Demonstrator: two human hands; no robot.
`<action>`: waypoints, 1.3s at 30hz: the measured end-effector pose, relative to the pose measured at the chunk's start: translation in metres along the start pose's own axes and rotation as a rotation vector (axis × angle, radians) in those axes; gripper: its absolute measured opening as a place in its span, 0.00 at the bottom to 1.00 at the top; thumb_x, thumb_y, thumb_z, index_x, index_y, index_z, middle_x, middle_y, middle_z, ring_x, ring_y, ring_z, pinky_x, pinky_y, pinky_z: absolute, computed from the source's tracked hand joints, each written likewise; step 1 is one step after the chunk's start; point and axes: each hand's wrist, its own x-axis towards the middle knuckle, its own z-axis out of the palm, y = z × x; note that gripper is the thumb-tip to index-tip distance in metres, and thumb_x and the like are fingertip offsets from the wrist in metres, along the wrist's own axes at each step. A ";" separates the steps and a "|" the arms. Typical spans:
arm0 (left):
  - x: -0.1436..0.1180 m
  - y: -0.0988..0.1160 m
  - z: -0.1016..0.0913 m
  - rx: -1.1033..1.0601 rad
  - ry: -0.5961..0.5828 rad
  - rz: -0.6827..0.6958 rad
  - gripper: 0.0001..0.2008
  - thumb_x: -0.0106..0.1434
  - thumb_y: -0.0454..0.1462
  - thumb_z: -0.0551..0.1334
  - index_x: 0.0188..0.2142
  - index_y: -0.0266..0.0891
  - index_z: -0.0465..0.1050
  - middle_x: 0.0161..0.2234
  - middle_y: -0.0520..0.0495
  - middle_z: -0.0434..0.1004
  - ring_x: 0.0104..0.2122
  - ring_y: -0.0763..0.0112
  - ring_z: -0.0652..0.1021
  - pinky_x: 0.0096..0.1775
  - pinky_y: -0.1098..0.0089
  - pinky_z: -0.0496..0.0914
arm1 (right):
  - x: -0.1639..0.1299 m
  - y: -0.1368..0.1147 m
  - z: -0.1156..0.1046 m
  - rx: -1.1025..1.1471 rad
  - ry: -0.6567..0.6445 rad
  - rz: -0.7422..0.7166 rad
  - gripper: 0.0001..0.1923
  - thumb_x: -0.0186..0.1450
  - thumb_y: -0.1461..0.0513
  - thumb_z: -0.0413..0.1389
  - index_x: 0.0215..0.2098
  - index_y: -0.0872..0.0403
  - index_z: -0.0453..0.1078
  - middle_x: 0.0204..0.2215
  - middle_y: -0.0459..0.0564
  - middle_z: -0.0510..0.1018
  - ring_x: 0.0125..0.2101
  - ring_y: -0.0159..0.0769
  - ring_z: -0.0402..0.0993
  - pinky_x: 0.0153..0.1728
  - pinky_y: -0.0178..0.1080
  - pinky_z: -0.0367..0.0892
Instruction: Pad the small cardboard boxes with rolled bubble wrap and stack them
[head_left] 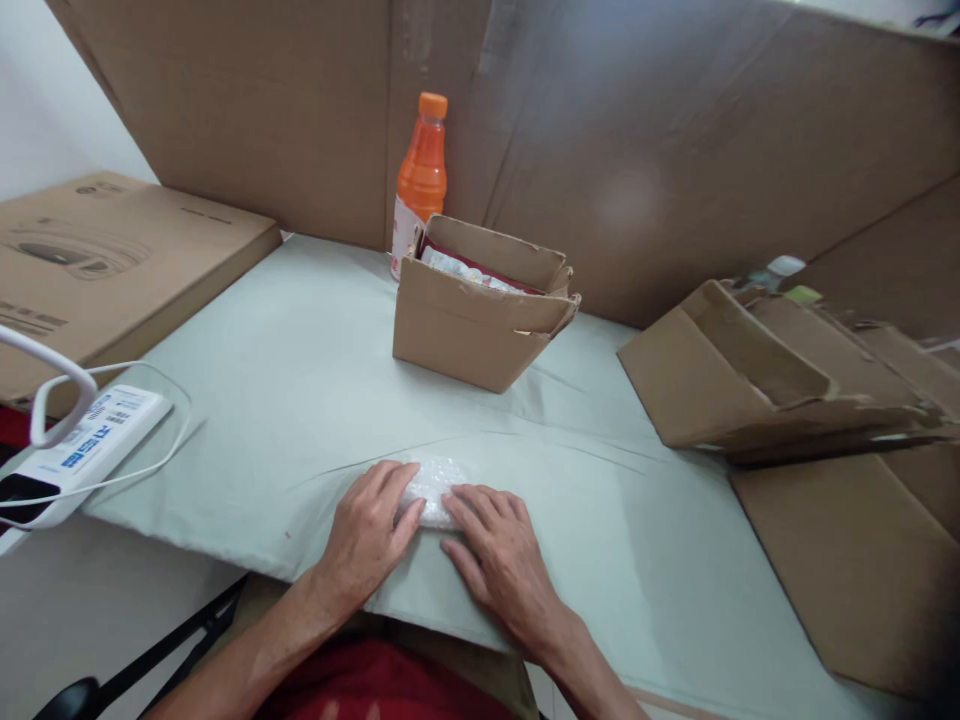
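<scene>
A small bubble-wrap bundle (433, 487), whitish and translucent with a blistered, glossy surface, lies low in the centre of the frame on a pale green cloth (300, 380) that covers the table. Only its top and far edge show, since both hands press on it from either side. The left hand (369, 530) lies palm down with the fingers stretched forward and slightly spread, the fingertips resting over the left part of the bundle; it is flat rather than closed around anything. The right hand (496, 560) is likewise flat and open, fingers extended toward the left, covering the bundle's right end. Whether either thumb hooks under the wrap cannot be told. Beyond the hands, near the middle of the frame, stands an open cardboard box (480, 315) with packets inside, and just behind it at upper centre an orange drink bottle (421, 180) with an orange cap. At the right edge lie flattened cardboard boxes (780, 380). At the left edge sits a white power strip (82, 450) with a white cable, and behind it, upper left, a flat printed carton (112, 260). Large cardboard sheets (675, 140) form the backdrop.
</scene>
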 end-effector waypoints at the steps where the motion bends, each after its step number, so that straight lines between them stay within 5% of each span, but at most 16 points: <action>1: -0.002 0.000 -0.001 -0.025 0.013 -0.026 0.15 0.69 0.38 0.57 0.55 0.42 0.68 0.46 0.42 0.77 0.46 0.58 0.78 0.47 0.58 0.74 | 0.001 0.002 0.002 0.016 0.006 0.009 0.15 0.69 0.65 0.54 0.54 0.52 0.71 0.49 0.55 0.80 0.45 0.47 0.75 0.44 0.50 0.67; 5: -0.012 0.000 -0.008 -0.245 0.031 -0.245 0.23 0.67 0.42 0.60 0.60 0.42 0.63 0.49 0.40 0.74 0.45 0.59 0.78 0.44 0.59 0.75 | 0.002 0.007 0.007 0.167 0.130 0.116 0.11 0.72 0.64 0.53 0.51 0.51 0.71 0.39 0.51 0.83 0.36 0.41 0.77 0.39 0.45 0.69; 9: -0.013 0.004 -0.011 -0.664 -0.049 -0.502 0.34 0.62 0.41 0.61 0.66 0.39 0.52 0.53 0.37 0.73 0.47 0.61 0.79 0.46 0.61 0.76 | -0.002 -0.002 0.005 0.361 0.089 0.236 0.09 0.71 0.61 0.55 0.49 0.50 0.73 0.38 0.50 0.83 0.36 0.41 0.78 0.38 0.42 0.73; 14: -0.007 0.013 -0.009 -0.898 -0.134 -0.574 0.36 0.61 0.37 0.60 0.67 0.40 0.49 0.41 0.47 0.75 0.36 0.71 0.78 0.40 0.69 0.75 | -0.007 -0.009 -0.002 0.418 0.039 0.210 0.15 0.68 0.58 0.59 0.52 0.48 0.72 0.56 0.54 0.77 0.55 0.46 0.74 0.52 0.48 0.72; 17: -0.008 0.016 -0.008 -0.846 -0.139 -0.492 0.34 0.61 0.35 0.59 0.66 0.42 0.53 0.42 0.48 0.75 0.36 0.71 0.79 0.40 0.70 0.76 | -0.005 -0.005 -0.010 0.465 -0.022 0.250 0.24 0.66 0.57 0.60 0.60 0.49 0.67 0.58 0.55 0.75 0.54 0.46 0.75 0.51 0.46 0.73; 20: -0.001 0.018 -0.015 -0.653 -0.156 -0.299 0.31 0.63 0.35 0.60 0.65 0.44 0.57 0.44 0.46 0.77 0.41 0.67 0.80 0.44 0.67 0.76 | 0.002 -0.002 -0.019 0.596 -0.150 0.259 0.09 0.67 0.61 0.57 0.46 0.47 0.74 0.39 0.46 0.83 0.37 0.38 0.79 0.42 0.39 0.74; 22: 0.016 0.021 -0.026 -0.462 -0.074 -0.125 0.29 0.64 0.35 0.62 0.64 0.46 0.59 0.49 0.44 0.77 0.45 0.64 0.79 0.48 0.63 0.75 | 0.007 0.001 -0.024 0.637 -0.150 0.256 0.07 0.66 0.64 0.56 0.40 0.48 0.75 0.34 0.44 0.81 0.35 0.37 0.77 0.40 0.38 0.72; 26: 0.087 0.027 -0.046 -0.055 0.259 0.250 0.25 0.66 0.32 0.60 0.61 0.43 0.63 0.55 0.39 0.73 0.57 0.57 0.73 0.58 0.55 0.69 | 0.013 0.016 -0.031 0.561 0.010 0.191 0.08 0.65 0.65 0.57 0.40 0.49 0.75 0.38 0.48 0.80 0.39 0.38 0.76 0.40 0.38 0.72; 30: 0.173 0.024 -0.047 0.223 0.341 0.349 0.24 0.63 0.29 0.59 0.60 0.33 0.65 0.61 0.32 0.68 0.67 0.47 0.61 0.63 0.48 0.61 | 0.017 0.031 -0.045 0.389 0.157 0.169 0.07 0.67 0.64 0.58 0.42 0.48 0.76 0.35 0.48 0.78 0.36 0.37 0.76 0.37 0.38 0.72; 34: 0.224 0.014 -0.044 0.260 0.295 0.371 0.15 0.60 0.27 0.58 0.45 0.37 0.74 0.46 0.41 0.80 0.58 0.51 0.73 0.61 0.49 0.62 | 0.022 0.043 -0.073 0.324 0.205 0.194 0.05 0.69 0.63 0.57 0.40 0.48 0.76 0.35 0.48 0.79 0.36 0.37 0.77 0.38 0.37 0.73; 39: 0.205 0.008 -0.054 0.171 0.240 0.531 0.10 0.63 0.25 0.55 0.35 0.39 0.72 0.36 0.47 0.80 0.46 0.61 0.78 0.60 0.50 0.63 | 0.022 0.060 -0.117 0.216 0.411 0.288 0.06 0.67 0.57 0.60 0.40 0.49 0.77 0.38 0.47 0.83 0.36 0.38 0.80 0.38 0.36 0.75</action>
